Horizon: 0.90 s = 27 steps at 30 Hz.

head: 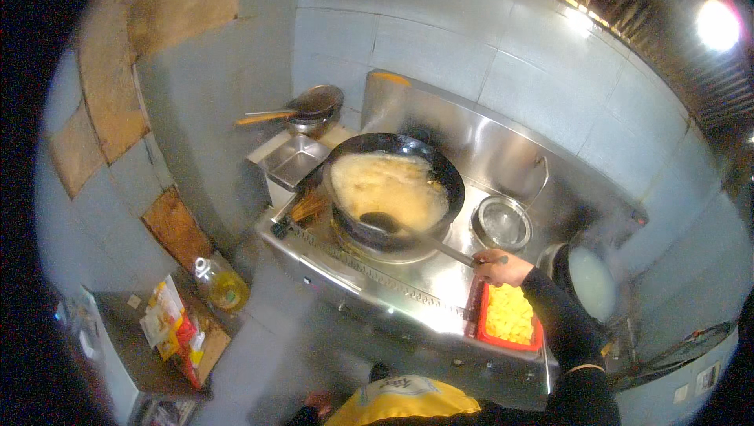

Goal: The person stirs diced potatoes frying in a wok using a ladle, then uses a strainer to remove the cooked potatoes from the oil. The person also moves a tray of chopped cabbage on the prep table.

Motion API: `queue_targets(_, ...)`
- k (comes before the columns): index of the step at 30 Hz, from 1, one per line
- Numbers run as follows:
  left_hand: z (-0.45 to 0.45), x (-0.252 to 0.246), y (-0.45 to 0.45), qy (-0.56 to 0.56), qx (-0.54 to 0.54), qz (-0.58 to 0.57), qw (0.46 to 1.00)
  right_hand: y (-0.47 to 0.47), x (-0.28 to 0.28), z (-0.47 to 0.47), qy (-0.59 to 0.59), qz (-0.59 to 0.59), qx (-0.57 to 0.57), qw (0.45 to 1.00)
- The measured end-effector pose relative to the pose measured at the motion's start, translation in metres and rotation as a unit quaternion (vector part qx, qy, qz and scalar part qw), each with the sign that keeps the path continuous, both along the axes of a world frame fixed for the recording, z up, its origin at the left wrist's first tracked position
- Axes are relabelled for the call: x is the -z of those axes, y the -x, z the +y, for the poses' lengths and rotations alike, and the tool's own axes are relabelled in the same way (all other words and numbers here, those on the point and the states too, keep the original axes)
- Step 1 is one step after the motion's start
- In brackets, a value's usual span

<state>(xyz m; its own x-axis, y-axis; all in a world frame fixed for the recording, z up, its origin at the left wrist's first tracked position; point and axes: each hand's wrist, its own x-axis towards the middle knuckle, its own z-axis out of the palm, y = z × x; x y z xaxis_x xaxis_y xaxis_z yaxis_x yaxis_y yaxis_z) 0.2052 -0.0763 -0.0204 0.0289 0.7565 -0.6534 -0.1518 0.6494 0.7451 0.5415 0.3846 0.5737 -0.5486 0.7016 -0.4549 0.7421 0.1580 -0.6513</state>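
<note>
My right hand (502, 267) is closed around the metal handle of a ladle (380, 221), whose dark bowl rests at the near side of a large black wok (453, 184). Pale, foamy, yellowish liquid (389, 187) fills much of the wok. Just below my right hand, a red plastic basket (511, 346) holds yellow cut pieces (508, 315). My left hand (318, 403) hangs low at the bottom edge, blurred and partly hidden beside the yellow apron (412, 402); its fingers cannot be made out.
Left of the wok are an empty steel tray (294, 161), a bamboo brush (307, 207) and stacked pans (318, 102). A round metal pot (503, 223) and a vessel of pale liquid (592, 284) stand to the right. An oil bottle (222, 287) and an open box (118, 332) are at lower left.
</note>
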Motion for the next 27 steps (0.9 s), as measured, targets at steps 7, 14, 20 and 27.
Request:
queue_targets(7, -0.027, -0.010, -0.044, -0.019, 0.241, 0.387, 0.890, -0.023, 0.082, 0.061, -0.311, -0.130, -0.119, 0.934)
queue_targets(14, -0.045, -0.015, -0.106, 0.058, 0.235, 0.479, 0.844, -0.014, 0.146, 0.118, -0.379, -0.124, -0.143, 0.906)
queue_targets(20, -0.057, -0.019, -0.206, 0.062, 0.222, 0.477, 0.848, -0.005, 0.180, 0.135, -0.370, -0.073, -0.130, 0.917)
queue_targets(27, -0.093, -0.035, -0.257, 0.075, 0.210, 0.541, 0.811, 0.000, 0.199, 0.135, -0.334, -0.034, -0.095, 0.937)
